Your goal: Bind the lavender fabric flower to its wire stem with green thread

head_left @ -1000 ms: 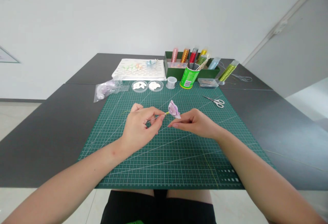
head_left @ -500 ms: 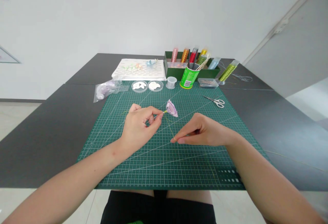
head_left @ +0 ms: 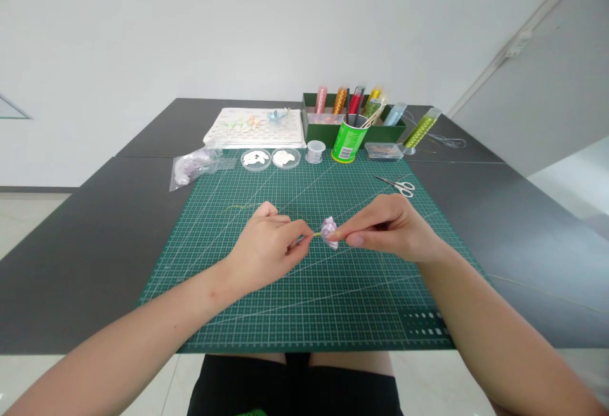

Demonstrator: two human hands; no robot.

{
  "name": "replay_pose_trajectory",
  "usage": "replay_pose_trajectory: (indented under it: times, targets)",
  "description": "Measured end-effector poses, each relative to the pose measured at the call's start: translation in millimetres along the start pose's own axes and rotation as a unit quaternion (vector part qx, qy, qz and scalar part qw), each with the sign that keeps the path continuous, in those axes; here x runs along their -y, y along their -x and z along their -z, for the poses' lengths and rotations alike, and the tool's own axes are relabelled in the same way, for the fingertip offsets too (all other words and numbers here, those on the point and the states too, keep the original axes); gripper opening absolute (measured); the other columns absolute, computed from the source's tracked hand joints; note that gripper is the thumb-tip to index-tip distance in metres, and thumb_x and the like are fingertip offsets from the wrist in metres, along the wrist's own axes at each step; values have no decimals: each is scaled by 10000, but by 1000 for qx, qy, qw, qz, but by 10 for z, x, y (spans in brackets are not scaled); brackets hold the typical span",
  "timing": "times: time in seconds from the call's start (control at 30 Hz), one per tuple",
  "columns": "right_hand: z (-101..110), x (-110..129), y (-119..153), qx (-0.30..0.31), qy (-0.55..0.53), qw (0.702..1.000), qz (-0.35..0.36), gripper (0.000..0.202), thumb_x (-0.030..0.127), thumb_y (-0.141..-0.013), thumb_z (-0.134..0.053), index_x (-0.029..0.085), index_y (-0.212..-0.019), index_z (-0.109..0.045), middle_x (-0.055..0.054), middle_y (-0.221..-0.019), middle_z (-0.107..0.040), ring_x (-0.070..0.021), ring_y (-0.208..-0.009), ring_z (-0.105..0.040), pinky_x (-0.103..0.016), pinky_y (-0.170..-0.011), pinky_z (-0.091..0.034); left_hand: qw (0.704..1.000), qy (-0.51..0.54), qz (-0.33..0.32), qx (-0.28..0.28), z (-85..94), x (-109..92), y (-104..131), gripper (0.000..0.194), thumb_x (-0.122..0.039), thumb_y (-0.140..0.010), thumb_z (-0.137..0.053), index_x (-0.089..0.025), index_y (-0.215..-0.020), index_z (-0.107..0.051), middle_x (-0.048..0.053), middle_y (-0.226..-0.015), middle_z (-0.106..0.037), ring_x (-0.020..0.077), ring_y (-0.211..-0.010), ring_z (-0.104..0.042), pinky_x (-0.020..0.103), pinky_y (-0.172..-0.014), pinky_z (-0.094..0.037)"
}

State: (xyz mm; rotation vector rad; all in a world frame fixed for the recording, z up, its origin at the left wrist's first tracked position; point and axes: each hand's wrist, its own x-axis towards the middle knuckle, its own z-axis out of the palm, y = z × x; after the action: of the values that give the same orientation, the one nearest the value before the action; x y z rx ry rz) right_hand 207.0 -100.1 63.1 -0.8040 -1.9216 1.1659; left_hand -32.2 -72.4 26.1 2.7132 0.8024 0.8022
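My left hand (head_left: 271, 241) pinches the thin green-yellow stem of a small pale lilac artificial flower (head_left: 329, 233) between thumb and forefinger. The flower head points right, toward my right hand (head_left: 394, 229). At the petals is the right forefinger's tip, with the thumb just behind it. The right fingers are closed in a pinch, on a fine yellow-green thread that is mostly hidden at the fingertips. A faint length of it hangs below that hand. Both hands are above the green cutting mat (head_left: 285, 314).
White-handled scissors (head_left: 404, 188) lie behind my right hand. Farther back are dishes of white pieces (head_left: 255, 158), a small clear jar (head_left: 314, 151), a green can (head_left: 349, 140), a thread tube (head_left: 421, 130) and a green box (head_left: 328, 134). A plastic bag (head_left: 193, 165) lies left.
My left hand has moved slightly right and toward me with the flower, whose head has turned. The right hand has risen from below the flower to beside its petals.
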Motion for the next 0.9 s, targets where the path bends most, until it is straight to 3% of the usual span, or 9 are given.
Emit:
replay_pose_trajectory:
  times: [0.13,0.3,0.47,0.57,0.67,0.8,0.9]
  targets:
    - [-16,-30,-16,-76,12,997,-1,234,410,-888,-762,203,-937,-861,-65,-691,-776,-85,-434,-449,-234,-374,-295,999,31,-12,17,13,-72,7,191,-159,-960,-545,-195,-846,-695,-84,-542,-575,89,-497,-507,333,-708,-304]
    - [-36,-83,-18,-140,35,989,-9,171,374,-856,-793,240,-935,-862,-43,-629,-761,-89,-431,-441,-229,-381,-302,998,58,-20,26,25,-126,25,172,-170,-961,-576,-194,-848,-704,-86,-545,-576,89,-505,-529,328,-702,-306]
    - [-42,-145,-66,-167,52,984,-22,163,359,-847,-786,254,-949,-859,-64,-823,-823,-151,-607,-663,-246,-510,-504,996,82,-36,18,38,-140,23,154,-174,-964,-596,-194,-851,-698,-99,-540,-565,76,-495,-521,323,-707,-315]
    - [-41,-202,-101,-160,58,985,-30,172,355,-860,-766,251,-961,-857,-72,-908,-830,-183,-743,-732,-261,-606,-560,995,91,-46,5,40,-144,19,155,-162,-961,-596,-188,-843,-693,-101,-542,-553,70,-496,-521,323,-700,-314]
    - [-34,-276,-119,-146,77,985,-47,198,367,-871,-752,232,-970,-857,-68,-840,-817,-156,-671,-685,-239,-556,-500,994,96,-48,-2,44,-147,18,155,-157,-961,-598,-188,-838,-687,-104,-541,-544,68,-498,-518,323,-693,-309]
    - [-12,-379,-126,-99,82,988,-87,285,414,-885,-733,182,-1003,-850,-3,-553,-654,-75,-462,-406,-210,-436,-266,994,93,-47,-18,60,-147,14,150,-153,-964,-597,-190,-845,-680,-109,-542,-540,64,-497,-518,323,-688,-308]
    - [8,-432,-133,-47,50,991,-112,338,447,-887,-724,151,-997,-844,-29,-635,-686,-81,-506,-422,-217,-462,-285,995,84,-33,-50,73,-136,10,139,-149,-955,-598,-192,-845,-672,-111,-538,-526,66,-495,-515,327,-685,-313]
